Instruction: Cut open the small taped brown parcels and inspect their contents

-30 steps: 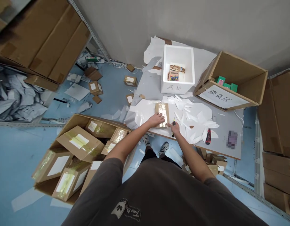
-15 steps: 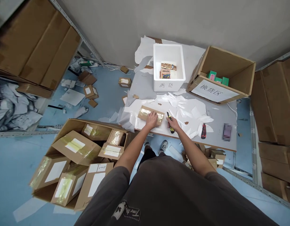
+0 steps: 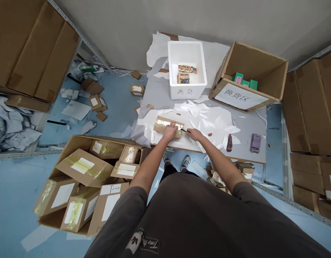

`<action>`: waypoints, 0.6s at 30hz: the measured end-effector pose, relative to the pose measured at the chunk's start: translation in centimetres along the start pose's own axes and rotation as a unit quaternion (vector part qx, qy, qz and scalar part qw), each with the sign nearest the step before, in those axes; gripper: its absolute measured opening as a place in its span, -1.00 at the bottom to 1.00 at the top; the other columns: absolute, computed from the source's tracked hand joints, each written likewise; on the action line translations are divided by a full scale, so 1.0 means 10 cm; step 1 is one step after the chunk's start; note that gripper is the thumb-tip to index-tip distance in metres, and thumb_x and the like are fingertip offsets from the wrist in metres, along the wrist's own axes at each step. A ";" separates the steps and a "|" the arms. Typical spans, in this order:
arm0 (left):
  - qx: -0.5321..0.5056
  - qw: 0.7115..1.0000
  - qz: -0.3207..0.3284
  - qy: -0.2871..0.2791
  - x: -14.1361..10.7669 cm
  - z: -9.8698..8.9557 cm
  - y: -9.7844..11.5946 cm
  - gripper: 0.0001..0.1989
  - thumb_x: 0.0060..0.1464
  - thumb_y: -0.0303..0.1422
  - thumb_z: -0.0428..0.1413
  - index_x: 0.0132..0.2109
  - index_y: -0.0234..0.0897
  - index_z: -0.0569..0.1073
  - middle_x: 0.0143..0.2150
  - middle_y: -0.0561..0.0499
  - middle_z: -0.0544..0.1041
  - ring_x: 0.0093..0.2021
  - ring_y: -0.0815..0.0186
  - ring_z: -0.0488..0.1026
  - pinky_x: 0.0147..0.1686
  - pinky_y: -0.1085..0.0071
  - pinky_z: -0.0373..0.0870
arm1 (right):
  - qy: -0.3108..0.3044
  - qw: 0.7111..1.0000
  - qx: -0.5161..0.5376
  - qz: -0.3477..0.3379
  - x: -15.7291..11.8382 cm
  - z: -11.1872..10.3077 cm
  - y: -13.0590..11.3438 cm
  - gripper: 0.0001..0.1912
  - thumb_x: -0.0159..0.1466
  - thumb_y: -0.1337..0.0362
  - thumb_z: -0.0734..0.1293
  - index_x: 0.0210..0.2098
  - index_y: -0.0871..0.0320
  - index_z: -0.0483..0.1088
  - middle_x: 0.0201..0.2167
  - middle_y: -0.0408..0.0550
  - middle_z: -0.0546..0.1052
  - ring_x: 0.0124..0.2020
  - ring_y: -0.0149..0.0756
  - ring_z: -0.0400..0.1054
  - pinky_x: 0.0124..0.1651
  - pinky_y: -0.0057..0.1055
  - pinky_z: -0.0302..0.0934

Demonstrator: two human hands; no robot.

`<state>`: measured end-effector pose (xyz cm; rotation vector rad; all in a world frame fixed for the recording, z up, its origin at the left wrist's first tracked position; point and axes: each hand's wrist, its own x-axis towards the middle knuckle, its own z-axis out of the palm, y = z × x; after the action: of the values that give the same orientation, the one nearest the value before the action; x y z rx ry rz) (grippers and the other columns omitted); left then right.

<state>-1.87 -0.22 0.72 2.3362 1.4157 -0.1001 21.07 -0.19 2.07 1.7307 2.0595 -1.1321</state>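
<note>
A small taped cardboard box (image 3: 160, 124) lies near the front edge of the table (image 3: 243, 125). My left hand (image 3: 170, 132) holds it from above, fingers over its right half. In my right hand (image 3: 195, 134) is a yellow-and-black utility knife (image 3: 185, 130), pointing left. Its tip meets the right end of the box; whether the blade is in the tape is too small to tell. A red-and-black utility knife (image 3: 229, 143) lies to the right of my right hand. White paper scraps (image 3: 208, 120) spread behind my hands.
Behind stands a white foam box (image 3: 187, 92) with a few colourful packs inside. To its right is an open cardboard box (image 3: 273, 68) holding green boxes (image 3: 253, 84). A large carton (image 3: 74, 143) full of parcels stands at left. A blurred purple object (image 3: 255, 142) lies on the right.
My right hand has moved left with the knife, which has turned from upright to pointing left at the box. My left hand stays on the box. The view has shifted slightly.
</note>
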 end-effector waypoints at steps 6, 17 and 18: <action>-0.021 1.000 -0.002 0.004 0.02 0.04 -0.03 -0.40 -0.07 -0.38 0.48 0.15 -0.27 0.58 0.57 -0.37 0.27 0.57 -0.20 0.21 0.40 -0.03 0.37 | -0.032 0.994 -0.101 -0.004 0.09 -0.22 -0.02 -0.65 0.53 -0.04 0.37 0.01 0.11 0.56 -0.05 0.17 0.68 -0.06 0.00 0.55 -0.18 -0.32 0.19; -0.002 1.000 -0.002 -0.011 0.01 0.00 0.02 -0.35 -0.04 -0.37 0.49 0.21 -0.33 0.54 0.57 -0.42 0.26 0.59 -0.15 0.20 0.42 0.01 0.35 | -0.104 0.981 0.160 0.025 0.06 -0.01 0.07 -0.71 0.59 0.16 0.27 -0.29 0.08 0.30 -0.52 -0.13 0.48 -0.56 -0.31 0.33 -0.44 -0.43 0.17; -0.002 1.000 -0.003 -0.012 0.01 0.00 0.03 -0.34 -0.04 -0.37 0.49 0.22 -0.33 0.53 0.57 -0.42 0.26 0.59 -0.15 0.20 0.43 0.01 0.35 | -0.116 0.970 0.208 0.040 0.05 0.03 0.08 -0.71 0.60 0.17 0.26 -0.29 0.06 0.26 -0.58 -0.19 0.43 -0.63 -0.34 0.26 -0.49 -0.44 0.16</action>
<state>-1.56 -0.24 0.77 2.3198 1.4101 -0.1265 21.59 0.00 1.25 1.7284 1.6851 -1.7443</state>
